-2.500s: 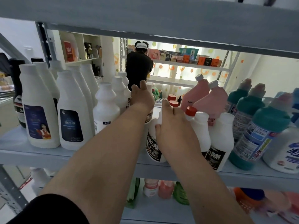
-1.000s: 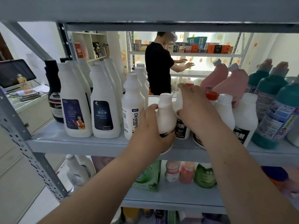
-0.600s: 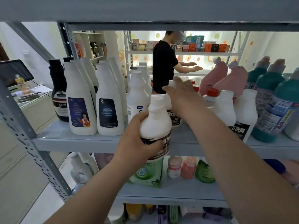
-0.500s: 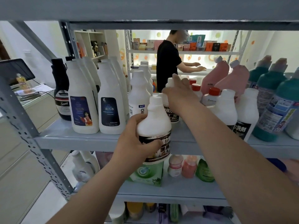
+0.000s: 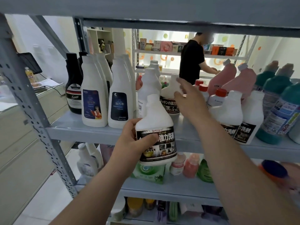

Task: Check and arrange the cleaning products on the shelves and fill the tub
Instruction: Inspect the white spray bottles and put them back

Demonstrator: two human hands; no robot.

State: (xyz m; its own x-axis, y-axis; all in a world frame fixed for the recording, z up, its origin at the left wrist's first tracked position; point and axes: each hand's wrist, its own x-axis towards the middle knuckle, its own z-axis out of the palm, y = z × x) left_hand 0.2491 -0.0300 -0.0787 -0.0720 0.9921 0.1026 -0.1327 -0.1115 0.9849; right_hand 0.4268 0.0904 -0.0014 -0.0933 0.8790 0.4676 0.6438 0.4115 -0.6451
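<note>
Left hand (image 5: 129, 140) at centre frame gripping a black-labelled white bottle (image 5: 157, 124) just in front of the grey shelf (image 5: 81, 130) edge, right hand (image 5: 188, 98) above it, fingers straight and spread, beside a matching bottle (image 5: 168, 95) standing on the shelf

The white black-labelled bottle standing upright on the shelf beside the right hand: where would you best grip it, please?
Grip the white plastic black-labelled bottle round its narrow neck, from the front right, where the open right hand hovers; a taller white bottle crowds its left.
</note>
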